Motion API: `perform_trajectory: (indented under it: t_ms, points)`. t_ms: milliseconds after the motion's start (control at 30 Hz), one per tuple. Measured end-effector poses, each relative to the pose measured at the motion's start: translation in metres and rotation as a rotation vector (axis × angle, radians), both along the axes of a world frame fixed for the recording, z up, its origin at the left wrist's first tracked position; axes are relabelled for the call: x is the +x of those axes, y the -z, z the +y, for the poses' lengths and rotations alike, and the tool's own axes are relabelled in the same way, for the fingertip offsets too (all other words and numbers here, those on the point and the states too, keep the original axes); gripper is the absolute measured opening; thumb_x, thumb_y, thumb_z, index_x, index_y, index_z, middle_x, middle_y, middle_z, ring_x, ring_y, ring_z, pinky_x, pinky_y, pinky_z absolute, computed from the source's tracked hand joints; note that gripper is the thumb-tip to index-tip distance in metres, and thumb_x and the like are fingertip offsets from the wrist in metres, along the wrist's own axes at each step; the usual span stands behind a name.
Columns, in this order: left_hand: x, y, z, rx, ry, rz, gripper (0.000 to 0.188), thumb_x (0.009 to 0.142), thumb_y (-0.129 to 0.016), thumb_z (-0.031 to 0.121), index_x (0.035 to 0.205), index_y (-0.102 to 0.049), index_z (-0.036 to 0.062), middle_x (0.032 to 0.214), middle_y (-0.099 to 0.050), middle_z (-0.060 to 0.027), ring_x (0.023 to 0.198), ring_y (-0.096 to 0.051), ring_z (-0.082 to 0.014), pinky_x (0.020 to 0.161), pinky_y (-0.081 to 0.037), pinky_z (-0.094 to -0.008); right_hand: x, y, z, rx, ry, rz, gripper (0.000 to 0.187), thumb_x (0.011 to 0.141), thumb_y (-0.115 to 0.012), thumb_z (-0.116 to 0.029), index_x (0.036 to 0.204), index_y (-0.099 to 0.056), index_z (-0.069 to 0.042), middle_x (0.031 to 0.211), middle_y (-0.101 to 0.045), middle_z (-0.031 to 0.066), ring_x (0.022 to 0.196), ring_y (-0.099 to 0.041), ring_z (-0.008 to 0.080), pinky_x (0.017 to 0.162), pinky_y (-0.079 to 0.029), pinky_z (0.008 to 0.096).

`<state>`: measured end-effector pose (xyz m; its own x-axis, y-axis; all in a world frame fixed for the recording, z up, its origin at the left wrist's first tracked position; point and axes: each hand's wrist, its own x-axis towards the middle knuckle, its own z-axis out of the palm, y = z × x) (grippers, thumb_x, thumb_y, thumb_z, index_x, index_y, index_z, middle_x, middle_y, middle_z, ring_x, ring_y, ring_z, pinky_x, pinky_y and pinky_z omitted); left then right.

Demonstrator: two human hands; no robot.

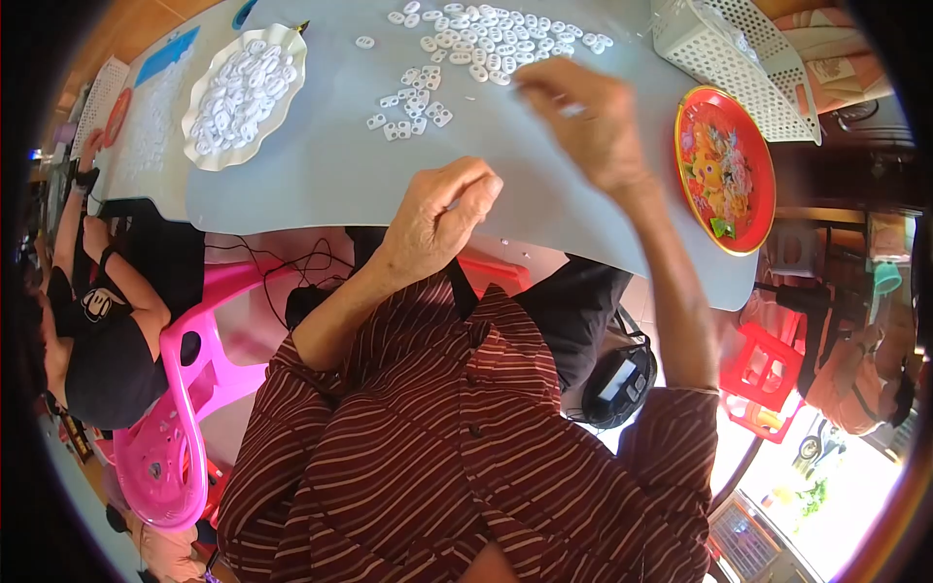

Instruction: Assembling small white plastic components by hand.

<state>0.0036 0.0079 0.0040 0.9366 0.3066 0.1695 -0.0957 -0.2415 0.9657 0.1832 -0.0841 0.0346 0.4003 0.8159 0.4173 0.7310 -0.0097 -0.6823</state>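
Observation:
My left hand [437,219] is closed in front of my chest, over the table's near edge. Its thumb presses against curled fingers, and whatever lies inside is hidden. Above the table, my right hand [588,121] is blurred by motion, its fingers drawn together with a small pale spot among them that I cannot identify. Just beyond its fingertips spreads a pile of small white oval pieces [486,39] with dark slots. Left of the right hand lies a loose group of white squarish pieces [418,101] with dark holes.
A scalloped cream dish [194,136] at left is heaped with white pieces. On the right are a round red tray [684,160] with a floral pattern and a white perforated basket [724,73]. A pink chair [185,418] and another person's arm [126,277] are at left.

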Motion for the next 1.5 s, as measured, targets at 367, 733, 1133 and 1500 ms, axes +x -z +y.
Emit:
perform_trajectory:
  t_ms: [367,733,1133,1500]
  points:
    - [-0.003,0.004,0.002,-0.055,-0.038,-0.032,0.027,0.093,-0.048,0.018,0.076,-0.048,-0.0018,0.062,-0.045,-0.0041,0.055,-0.042,-0.0114,0.052,-0.037,-0.0269,-0.029,0.025,0.040,-0.145,-0.094,-0.155,0.010,0.077,-0.064,-0.006,0.084,-0.059,-0.002,0.076,-0.059,0.0093,0.067,-0.060,0.0259,0.061,-0.049,0.0338]
    - [0.015,0.002,0.013,-0.657,-0.095,-0.004,0.032,0.093,-0.046,0.028,0.078,-0.055,0.0015,0.069,-0.054,-0.0057,0.075,-0.053,-0.0154,0.076,-0.043,-0.0306,-0.018,0.005,-0.011,0.008,-0.115,0.285,0.020,0.081,-0.061,0.003,0.099,-0.059,-0.004,0.082,-0.063,0.0042,0.076,-0.061,0.0122,0.070,-0.049,0.0271]
    - [0.038,-0.007,0.017,-0.945,0.147,0.231,0.025,0.089,-0.054,0.023,0.076,-0.056,0.0024,0.066,-0.052,-0.0047,0.069,-0.053,-0.0190,0.070,-0.044,-0.0314,-0.025,0.013,-0.034,0.147,-0.041,0.253,0.021,0.077,-0.066,0.002,0.095,-0.059,-0.004,0.081,-0.065,0.0044,0.076,-0.065,0.0156,0.072,-0.053,0.0284]
    - [0.045,0.005,0.000,-0.695,0.139,0.125,0.020,0.089,-0.057,0.020,0.081,-0.061,0.0021,0.067,-0.056,-0.0029,0.069,-0.053,-0.0129,0.067,-0.043,-0.0267,-0.033,0.037,-0.047,0.306,0.041,0.681,0.015,0.082,-0.063,-0.001,0.097,-0.060,-0.001,0.084,-0.066,0.0044,0.078,-0.063,0.0114,0.073,-0.051,0.0263]
